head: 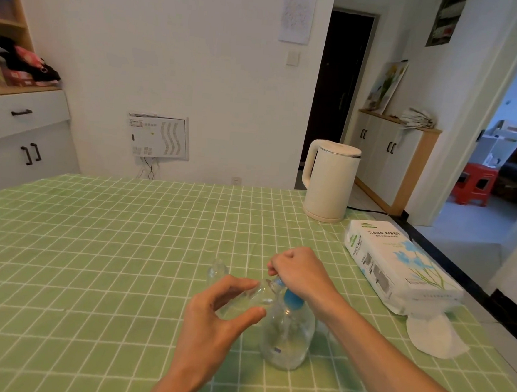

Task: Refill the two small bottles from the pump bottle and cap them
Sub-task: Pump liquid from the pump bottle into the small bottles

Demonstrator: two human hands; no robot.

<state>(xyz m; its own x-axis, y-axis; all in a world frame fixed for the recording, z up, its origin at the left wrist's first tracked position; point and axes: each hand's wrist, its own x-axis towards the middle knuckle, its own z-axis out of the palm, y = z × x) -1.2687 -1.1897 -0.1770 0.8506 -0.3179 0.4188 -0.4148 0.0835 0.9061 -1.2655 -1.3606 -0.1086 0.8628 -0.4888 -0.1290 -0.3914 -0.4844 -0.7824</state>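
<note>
A clear pump bottle [287, 338] with a blue pump collar stands on the green checked table near the front. My right hand [301, 272] is closed over the pump head from above. My left hand [221, 312] holds a small clear bottle [256, 295] tilted on its side, its mouth up against the pump spout. A second small clear bottle [216, 271] stands upright on the cloth just behind my left hand. I see no caps.
A white electric kettle [330, 182] stands at the table's far right with its cord trailing off. A pack of tissue paper [399, 267] lies along the right edge, with a loose white tissue [434, 336] in front of it.
</note>
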